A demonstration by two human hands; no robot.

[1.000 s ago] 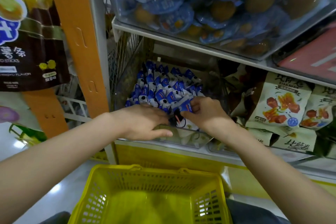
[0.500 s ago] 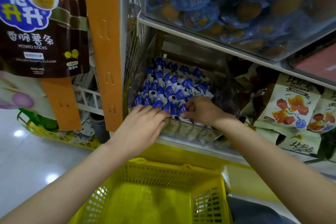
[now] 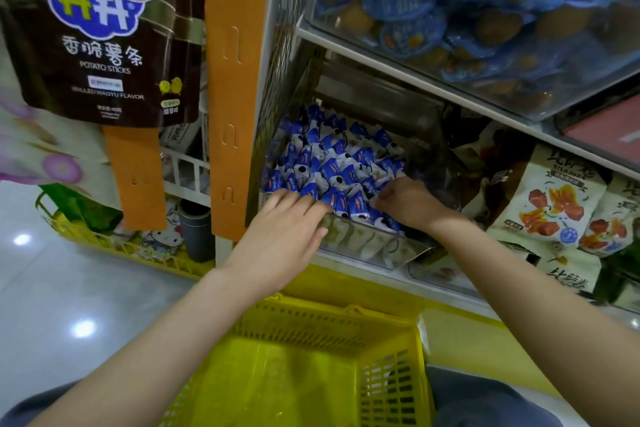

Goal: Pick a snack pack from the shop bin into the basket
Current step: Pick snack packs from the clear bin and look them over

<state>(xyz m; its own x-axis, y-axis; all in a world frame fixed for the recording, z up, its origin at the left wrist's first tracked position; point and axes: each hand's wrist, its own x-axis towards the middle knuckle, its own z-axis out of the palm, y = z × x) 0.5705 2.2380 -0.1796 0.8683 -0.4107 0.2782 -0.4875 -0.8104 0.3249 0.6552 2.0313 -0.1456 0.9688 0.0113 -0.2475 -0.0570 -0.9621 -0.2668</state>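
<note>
A clear shop bin (image 3: 367, 243) on the lower shelf holds a heap of small blue-and-white snack packs (image 3: 329, 163). My left hand (image 3: 284, 236) lies over the bin's front rim, fingers stretched onto the nearest packs and thumb below the rim. My right hand (image 3: 408, 204) is inside the bin at the front right, its curled fingertips pinching a snack pack (image 3: 360, 208) in the heap. The yellow basket (image 3: 346, 314) sits directly below my arms, and nothing shows in the part of it I can see.
Above is a shelf bin of blue-wrapped brown snacks (image 3: 485, 10). Beige snack bags (image 3: 554, 204) fill the shelf to the right. An orange post (image 3: 235, 80) and a hanging potato-sticks bag (image 3: 104, 28) stand at left, with a yellow crate (image 3: 138, 253) on the floor.
My left hand slid forward from the bin's front onto the packs. My right hand dropped lower into the heap, fingers still curled. The camera moved closer and leftward.
</note>
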